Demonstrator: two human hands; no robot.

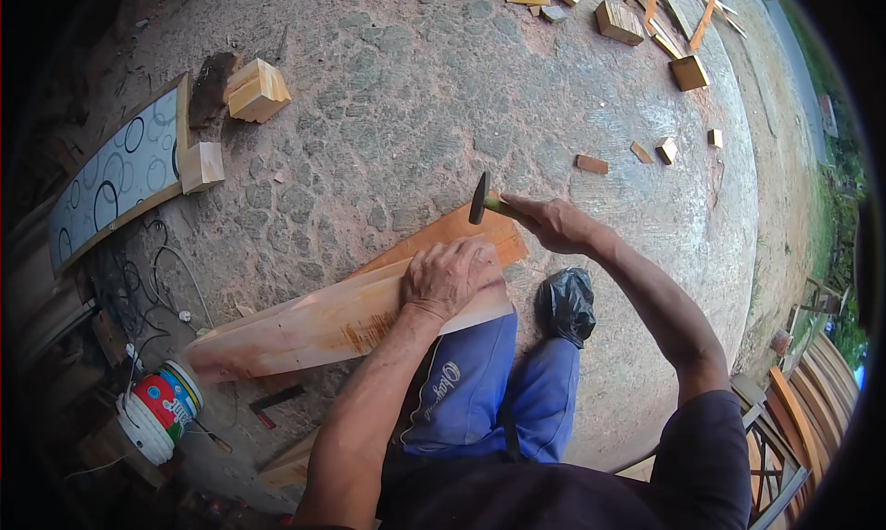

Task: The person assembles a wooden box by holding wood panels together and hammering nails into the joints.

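My left hand lies over the near end of a long pale wooden plank, its fingers bent over the far edge. The plank rests across my blue-trousered leg and slants down to the left. Behind it, a flatter orange-brown board shows partly, the rest hidden by the plank. In my right hand is a hammer with a dark head and a green handle. Its head is held just beyond the end of the boards, clear of my left hand.
A white bucket with a coloured label and a black square are at lower left. A circle-patterned framed panel and wood blocks lie further up. Offcuts are scattered at upper right; a black plastic bag covers my foot.
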